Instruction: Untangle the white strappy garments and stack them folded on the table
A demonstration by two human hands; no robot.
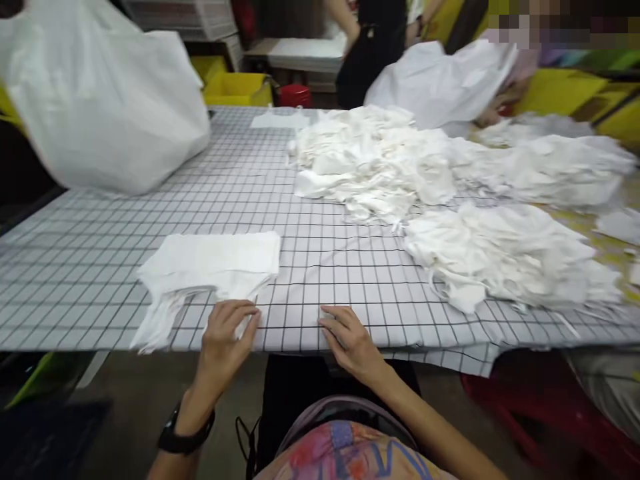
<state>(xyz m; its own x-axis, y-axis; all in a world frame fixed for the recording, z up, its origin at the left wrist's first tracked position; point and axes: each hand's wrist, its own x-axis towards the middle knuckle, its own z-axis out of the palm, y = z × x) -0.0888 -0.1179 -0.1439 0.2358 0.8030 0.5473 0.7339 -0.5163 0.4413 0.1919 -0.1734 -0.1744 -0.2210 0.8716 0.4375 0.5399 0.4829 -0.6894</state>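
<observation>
A neat stack of folded white cloth pieces (215,263) lies near the front edge of the checked table (75,267), its straps trailing toward me. My left hand (227,337), with a black watch on the wrist, touches the stack's near right corner with curled fingers. My right hand (350,340) rests on the table edge a little to the right, fingers bent, holding nothing. Loose heaps of white cloth pieces (500,257) lie to the right and a larger one (380,160) further back.
A big white plastic bag (105,100) stands at the back left. Another white bag (445,80) sits at the back right beside a person in black (370,47). Yellow bins (237,90) and a red stool (530,413) stand off the table.
</observation>
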